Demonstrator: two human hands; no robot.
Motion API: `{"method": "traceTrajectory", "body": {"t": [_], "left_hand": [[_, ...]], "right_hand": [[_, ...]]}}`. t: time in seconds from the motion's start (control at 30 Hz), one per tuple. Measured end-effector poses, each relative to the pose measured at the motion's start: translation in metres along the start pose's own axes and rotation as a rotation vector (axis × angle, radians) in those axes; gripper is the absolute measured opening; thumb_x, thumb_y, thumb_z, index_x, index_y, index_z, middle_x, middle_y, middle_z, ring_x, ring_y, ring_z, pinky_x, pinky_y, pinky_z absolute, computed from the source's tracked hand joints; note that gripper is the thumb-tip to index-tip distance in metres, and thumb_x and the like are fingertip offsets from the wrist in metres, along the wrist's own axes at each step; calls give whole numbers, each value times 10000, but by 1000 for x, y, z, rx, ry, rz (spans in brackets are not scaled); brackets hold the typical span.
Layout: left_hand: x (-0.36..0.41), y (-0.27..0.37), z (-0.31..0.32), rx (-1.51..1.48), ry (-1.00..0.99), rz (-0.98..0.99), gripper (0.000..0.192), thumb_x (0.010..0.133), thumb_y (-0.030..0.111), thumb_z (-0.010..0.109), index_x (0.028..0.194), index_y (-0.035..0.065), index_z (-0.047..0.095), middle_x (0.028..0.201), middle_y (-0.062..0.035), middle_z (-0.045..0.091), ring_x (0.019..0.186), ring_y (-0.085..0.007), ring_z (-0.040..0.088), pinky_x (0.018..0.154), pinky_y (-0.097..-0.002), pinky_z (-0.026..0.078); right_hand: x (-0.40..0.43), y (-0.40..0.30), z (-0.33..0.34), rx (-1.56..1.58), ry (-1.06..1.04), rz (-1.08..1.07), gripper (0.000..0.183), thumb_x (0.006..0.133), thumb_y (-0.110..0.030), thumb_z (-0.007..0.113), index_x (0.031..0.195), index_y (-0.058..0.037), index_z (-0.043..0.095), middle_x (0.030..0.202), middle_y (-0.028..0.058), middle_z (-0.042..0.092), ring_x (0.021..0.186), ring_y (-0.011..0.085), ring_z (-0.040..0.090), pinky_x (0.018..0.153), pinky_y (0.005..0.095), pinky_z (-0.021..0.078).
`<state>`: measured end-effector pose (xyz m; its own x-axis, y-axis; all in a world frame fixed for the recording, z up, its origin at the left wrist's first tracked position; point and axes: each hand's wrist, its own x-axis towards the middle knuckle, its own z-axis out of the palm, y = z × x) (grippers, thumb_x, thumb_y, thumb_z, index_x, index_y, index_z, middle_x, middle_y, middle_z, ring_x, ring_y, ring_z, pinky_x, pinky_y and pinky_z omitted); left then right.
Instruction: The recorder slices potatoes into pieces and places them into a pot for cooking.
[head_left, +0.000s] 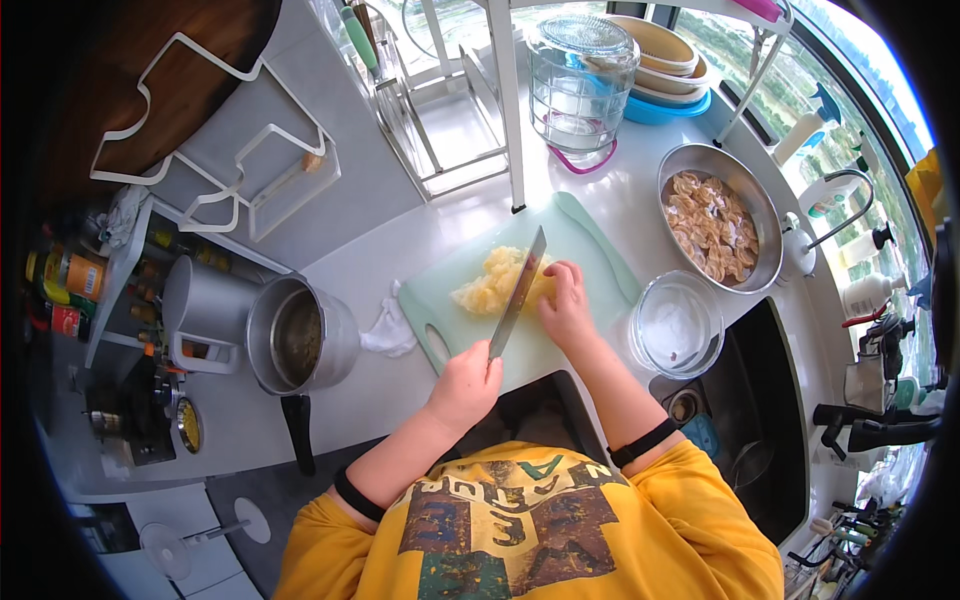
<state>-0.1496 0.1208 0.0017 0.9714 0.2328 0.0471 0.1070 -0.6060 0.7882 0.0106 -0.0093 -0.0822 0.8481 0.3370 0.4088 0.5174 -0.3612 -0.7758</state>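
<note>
My left hand (466, 382) grips the handle of a kitchen knife, whose broad metal blade (519, 289) stands over pale yellow, shredded-looking food (491, 281). The blade points away from me and crosses the pile near its right part. The curled fingers of my right hand (566, 304) hold the right end of the food, close beside the blade. Under the food lies a light green cutting board (431, 281) with a handle hole at its near left corner. The lower edge of the blade is hard to make out against the food.
Right of the board stand a glass bowl (679, 326) and a metal basin of dumplings (712, 225), beside the dark sink (780, 420). A white cloth (390, 330) and a metal pot (337, 337) are on the left. A glass jar (574, 97) and a rack (465, 169) stand behind.
</note>
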Motion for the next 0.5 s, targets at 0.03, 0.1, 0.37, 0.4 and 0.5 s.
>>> {"method": "traceTrajectory", "body": {"t": [0.03, 0.1, 0.37, 0.4, 0.5], "left_hand": [[3, 0, 5, 31, -20, -18, 145, 883, 112, 541, 878, -31, 516, 672, -201, 567, 588, -356, 566, 553, -406, 440], [9, 1, 15, 121, -69, -84, 147, 880, 114, 533, 863, -27, 496, 711, -230, 573, 658, -406, 566, 602, -458, 446], [18, -8, 13, 167, -95, -134, 179, 888, 133, 524, 852, -33, 467, 726, -269, 568, 679, -454, 560, 597, -482, 438], [15, 3, 8, 141, -98, -135, 176, 888, 133, 524, 854, -31, 468, 726, -270, 567, 674, -454, 559, 595, -483, 438], [11, 15, 9, 105, -101, -112, 172, 887, 130, 524, 852, -29, 468, 721, -270, 563, 671, -455, 556, 597, -481, 438]], "right_hand": [[-2, 5, 0, -30, -42, -48, 321, 713, 21, 577, 1022, -42, 516, 1122, 174, 516, 1034, 373, 502, 902, 433, 421], [-4, 10, 3, -64, -16, -101, 298, 723, 15, 583, 1009, -42, 521, 1092, 165, 533, 1001, 368, 518, 890, 432, 426], [-1, 10, 4, -193, 93, -143, 203, 764, -38, 631, 954, -79, 571, 1008, 117, 578, 949, 340, 541, 819, 430, 451], [-3, 10, 3, -162, 114, -83, 178, 773, -52, 634, 938, -83, 573, 986, 114, 576, 938, 339, 544, 803, 425, 456], [-6, 12, 5, -133, 101, 16, 130, 797, -73, 627, 914, -81, 571, 950, 118, 568, 911, 343, 550, 769, 420, 464]]}}
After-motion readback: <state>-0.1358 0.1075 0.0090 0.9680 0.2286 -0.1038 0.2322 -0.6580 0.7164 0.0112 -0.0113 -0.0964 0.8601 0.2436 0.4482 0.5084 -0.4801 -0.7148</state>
